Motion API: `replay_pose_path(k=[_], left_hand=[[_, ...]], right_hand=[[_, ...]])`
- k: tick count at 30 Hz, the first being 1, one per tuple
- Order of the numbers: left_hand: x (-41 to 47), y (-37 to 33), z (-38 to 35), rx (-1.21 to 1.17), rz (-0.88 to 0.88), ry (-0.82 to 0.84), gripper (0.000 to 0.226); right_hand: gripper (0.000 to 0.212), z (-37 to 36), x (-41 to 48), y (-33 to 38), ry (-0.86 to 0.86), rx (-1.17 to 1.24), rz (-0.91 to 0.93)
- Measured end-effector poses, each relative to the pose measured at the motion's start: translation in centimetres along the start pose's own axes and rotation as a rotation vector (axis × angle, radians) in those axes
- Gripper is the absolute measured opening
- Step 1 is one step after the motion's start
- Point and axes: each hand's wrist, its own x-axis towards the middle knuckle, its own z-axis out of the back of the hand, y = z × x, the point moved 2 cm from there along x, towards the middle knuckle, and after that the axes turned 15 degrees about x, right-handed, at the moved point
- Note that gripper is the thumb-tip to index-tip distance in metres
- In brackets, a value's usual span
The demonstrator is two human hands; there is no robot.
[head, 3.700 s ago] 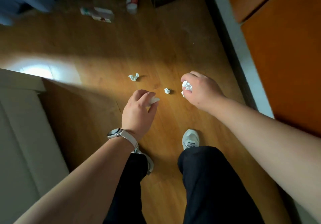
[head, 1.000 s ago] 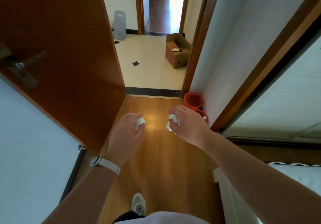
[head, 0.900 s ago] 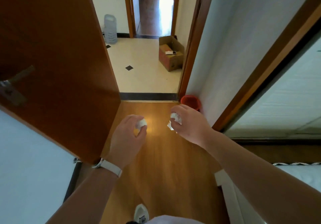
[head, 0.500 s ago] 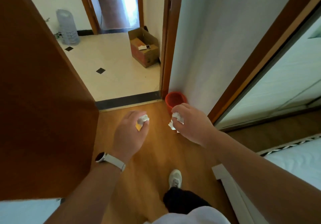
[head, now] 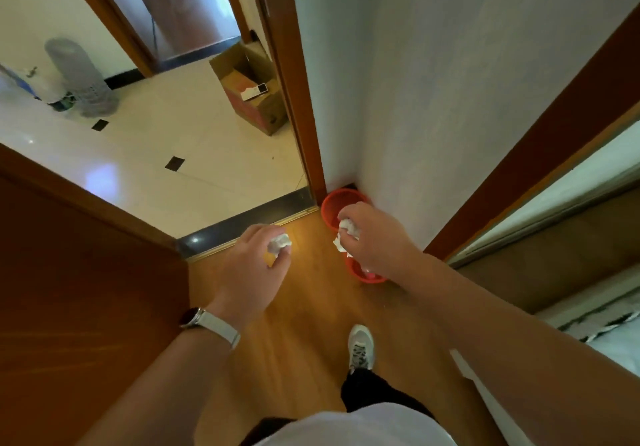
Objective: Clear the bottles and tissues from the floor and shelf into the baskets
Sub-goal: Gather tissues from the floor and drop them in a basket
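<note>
Two baskets (head: 330, 203) line the foot of the wall (head: 433, 99); my right hand (head: 375, 243), gripping a tissue (head: 349, 229), hangs above them; my left hand (head: 251, 267), gripping a wad (head: 278, 243), lies farther left.

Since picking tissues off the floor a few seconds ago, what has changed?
The person walked across the room to the doorway; the right hand, pinching the right-hand tissue, now reaches over the far red basket and near red basket. Unchanged: the left hand still pinches the left-hand tissue; nothing dropped.
</note>
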Motion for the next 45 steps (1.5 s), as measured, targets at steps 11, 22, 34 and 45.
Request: replay_pose_path(k=[11, 22, 34, 45], left_hand=[[13.5, -3.3, -2.7, 0.021, -0.204, 0.093, 0.032], [28.5, 2.6, -9.9, -0.064, -0.332, 0.286, 0.028], [41.5, 10.4, -22.5, -0.066, -0.489, 0.593, 0.027], [44.4, 14.2, -40.0, -0.077, -0.547, 0.574, 0.031]], right_hand=[[0.029, 6.0, 7.5, -4.2, -0.146, 0.066, -0.199], [0.025, 2.2, 16.8, -9.0, -0.297, 0.093, -0.436], [0.029, -6.7, 28.2, -15.6, -0.459, 0.16, -0.74], [0.026, -16.8, 32.9, -30.4, -0.564, 0.204, -0.79]])
